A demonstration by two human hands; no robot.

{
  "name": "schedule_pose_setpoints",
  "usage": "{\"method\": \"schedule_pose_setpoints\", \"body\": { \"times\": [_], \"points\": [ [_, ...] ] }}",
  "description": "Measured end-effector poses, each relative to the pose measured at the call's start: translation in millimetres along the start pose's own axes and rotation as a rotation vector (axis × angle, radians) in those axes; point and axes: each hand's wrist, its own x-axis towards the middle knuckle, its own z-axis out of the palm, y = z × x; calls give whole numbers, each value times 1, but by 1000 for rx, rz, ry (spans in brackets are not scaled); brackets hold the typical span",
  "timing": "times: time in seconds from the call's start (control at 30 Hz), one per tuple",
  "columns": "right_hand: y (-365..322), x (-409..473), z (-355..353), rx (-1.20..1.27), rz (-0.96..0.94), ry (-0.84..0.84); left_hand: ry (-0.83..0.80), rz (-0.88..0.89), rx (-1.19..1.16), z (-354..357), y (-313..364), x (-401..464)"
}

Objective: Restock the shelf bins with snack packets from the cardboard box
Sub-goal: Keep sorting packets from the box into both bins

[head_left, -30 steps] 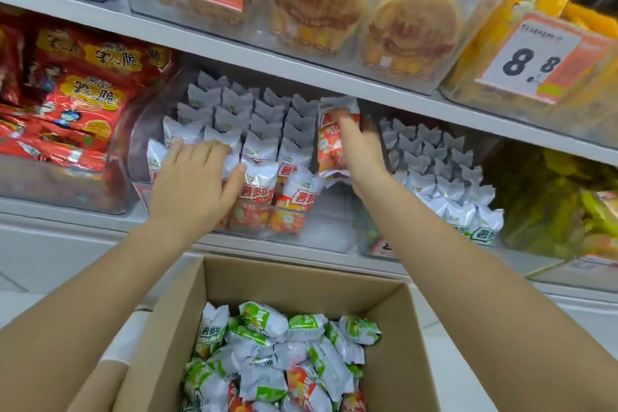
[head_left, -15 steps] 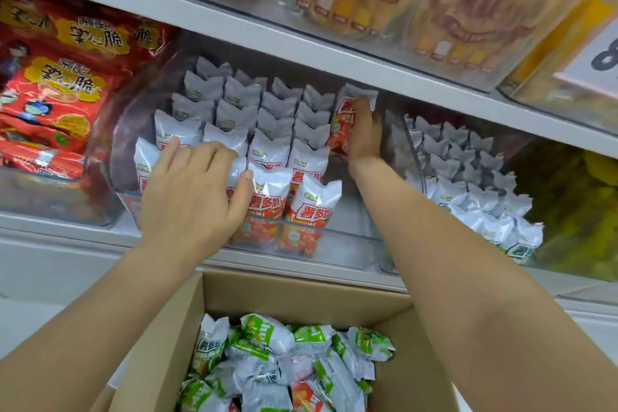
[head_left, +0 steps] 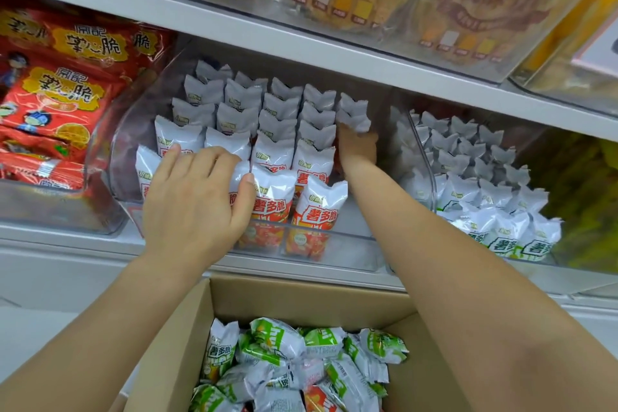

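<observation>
Two clear bins sit side by side on the shelf (head_left: 301,43); I'm filling the middle bin (head_left: 351,264). The cardboard box (head_left: 301,298) waits just below its front edge, within reach. My left hand (head_left: 197,201), grip flat and open, braces the front packets (head_left: 271,204) upright. My right hand (head_left: 356,147) tucks a tomato snack packet (head_left: 354,117) down the right wall, grip closed on it.

A clear plastic bin (head_left: 361,254) on the shelf holds white and red snack packets (head_left: 316,207) standing upright in neat rows, crimped tops up, with a bare strip along its right side. Just right of it, a second clear bin (head_left: 424,157) holds upright white and green packets (head_left: 501,237). Below, an open cardboard box (head_left: 301,298) holds a loose jumble of green packets (head_left: 267,341) and a few red ones.
</observation>
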Motion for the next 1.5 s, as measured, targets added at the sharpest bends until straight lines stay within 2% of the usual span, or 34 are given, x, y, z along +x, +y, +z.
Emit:
{"method": "schedule_pose_setpoints", "body": {
  "times": [0.1, 0.2, 0.37, 0.43, 0.53, 0.7, 0.9, 1.0, 1.13, 1.27, 1.33, 1.4, 1.47, 1.5],
  "points": [
    [4, 3, 1, -59, -9, -21, 1, 2, 5, 0, -1, 0],
    [11, 4, -3, 6, 35, -67, 0, 8, 11, -1, -1, 0],
    [11, 4, -1, 79, -201, -99, 22, 14, 16, 2, -1, -1],
    [10, 7, -2, 211, -140, -116, 24, 14, 20, 2, -2, -1],
    [10, 6, -3, 457, 90, -220, 24, 12, 13, 2, -1, 0],
    [7, 11, -3, 536, 84, -355, 76, 56, -1, 4, -2, 0],
    [1, -2, -6, 517, 117, -275, 57, 56, 17, -1, -3, -2],
    [-6, -11, -13, 356, 124, -185, 25, 67, -40, -1, -3, 0],
    [-19, -49, -40, 109, -85, -101, 35, 94, -176, -15, -3, -9],
    [-2, -108, -80, 56, -248, -201, 107, 103, -467, -55, 24, -61],
    [24, -138, -102, 68, -291, -221, 24, 14, -638, -71, 40, -109],
    [61, -171, -122, 78, -292, -233, -138, -120, -741, -78, 50, -160],
    [114, -202, -136, 5, -228, -334, -350, -225, -680, -77, 56, -208],
    [142, -216, -141, -110, -188, -412, -477, -244, -582, -73, 59, -227]
  ]
}}
